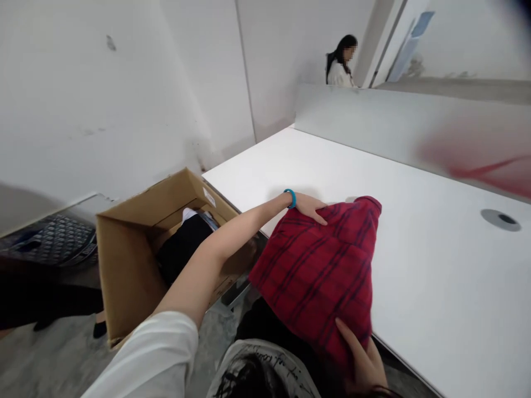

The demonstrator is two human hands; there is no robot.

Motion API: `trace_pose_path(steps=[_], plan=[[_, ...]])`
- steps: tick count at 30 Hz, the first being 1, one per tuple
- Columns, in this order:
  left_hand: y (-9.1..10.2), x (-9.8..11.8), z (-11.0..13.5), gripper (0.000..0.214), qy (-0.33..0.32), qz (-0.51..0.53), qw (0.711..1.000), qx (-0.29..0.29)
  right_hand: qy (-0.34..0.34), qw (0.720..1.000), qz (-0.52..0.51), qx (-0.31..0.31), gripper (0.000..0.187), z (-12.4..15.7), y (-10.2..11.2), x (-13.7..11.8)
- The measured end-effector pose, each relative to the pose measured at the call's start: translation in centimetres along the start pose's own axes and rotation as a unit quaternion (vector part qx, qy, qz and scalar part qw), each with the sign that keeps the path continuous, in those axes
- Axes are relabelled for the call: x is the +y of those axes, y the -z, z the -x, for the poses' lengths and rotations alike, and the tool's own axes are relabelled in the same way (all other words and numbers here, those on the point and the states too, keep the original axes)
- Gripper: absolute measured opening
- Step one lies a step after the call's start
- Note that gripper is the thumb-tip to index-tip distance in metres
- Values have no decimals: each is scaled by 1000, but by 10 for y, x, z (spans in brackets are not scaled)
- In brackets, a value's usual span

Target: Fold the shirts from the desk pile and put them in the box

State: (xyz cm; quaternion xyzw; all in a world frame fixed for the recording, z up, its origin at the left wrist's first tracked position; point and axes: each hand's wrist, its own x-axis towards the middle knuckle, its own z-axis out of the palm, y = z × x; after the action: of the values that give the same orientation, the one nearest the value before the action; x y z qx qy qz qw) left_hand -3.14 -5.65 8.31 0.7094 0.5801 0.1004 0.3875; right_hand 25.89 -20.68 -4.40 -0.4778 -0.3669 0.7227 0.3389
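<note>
White desk [431, 265]: plaid cloth [319, 260], carton [124, 271] alongside, partition [365, 119] behind.

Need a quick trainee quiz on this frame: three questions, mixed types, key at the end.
1. Multiple choice: what pattern does the cloth have?
A) polka dots
B) plaid
C) no pattern
2. True or false: the left grip and the right grip both touch the cloth.
3. Fill in: in the picture, the open cardboard box is to the ___ of the white table.

Key:
1. B: dark lines cross on red.
2. True: left on its far part, right at its near end.
3. left
</note>
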Motion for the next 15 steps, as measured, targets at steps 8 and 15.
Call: trace_pose_path(steps=[8, 15], plan=[[44, -26, 78, 57, -57, 72, 993, 74, -27, 999, -14, 31, 58, 2, -52, -72], [79, -78, 257, 63, 90, 108, 931, 337, 22, 962, -14, -272, 58, -31, -183, -92]])
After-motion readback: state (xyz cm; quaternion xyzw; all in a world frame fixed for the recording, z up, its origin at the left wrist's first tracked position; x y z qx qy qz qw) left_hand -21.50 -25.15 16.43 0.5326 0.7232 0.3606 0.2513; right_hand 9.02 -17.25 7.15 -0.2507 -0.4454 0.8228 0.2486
